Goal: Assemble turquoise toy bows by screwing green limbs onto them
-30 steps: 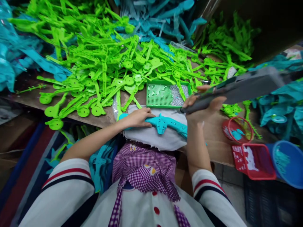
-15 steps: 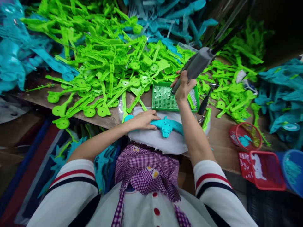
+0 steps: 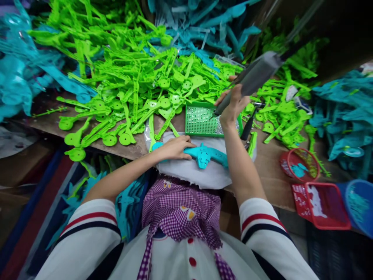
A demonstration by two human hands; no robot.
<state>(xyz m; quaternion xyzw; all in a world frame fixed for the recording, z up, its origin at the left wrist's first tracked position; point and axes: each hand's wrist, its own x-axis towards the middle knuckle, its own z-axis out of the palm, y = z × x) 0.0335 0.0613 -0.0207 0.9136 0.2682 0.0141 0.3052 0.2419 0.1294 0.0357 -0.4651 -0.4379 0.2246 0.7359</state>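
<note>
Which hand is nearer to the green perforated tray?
Right. The right hand, gripping the grey tool, overlaps the right part of the green tray in view; the left hand is on the teal part, below and left of the tray.

A broad heap of bright green plastic parts [image 3: 116,81] covers much of the table [image 3: 271,167], some with round, disc-like ends. Blue parts are piled behind it [image 3: 201,23], at far left [image 3: 17,74] and at far right [image 3: 340,116]. Toward the right edge, a round red basket [image 3: 314,167] holds small blue pieces [image 3: 298,170]; below it, a square red basket [image 3: 335,212] holds something white [image 3: 317,202], just beside a blue tub [image 3: 367,225] containing pale teal bits [image 3: 358,205].
</note>
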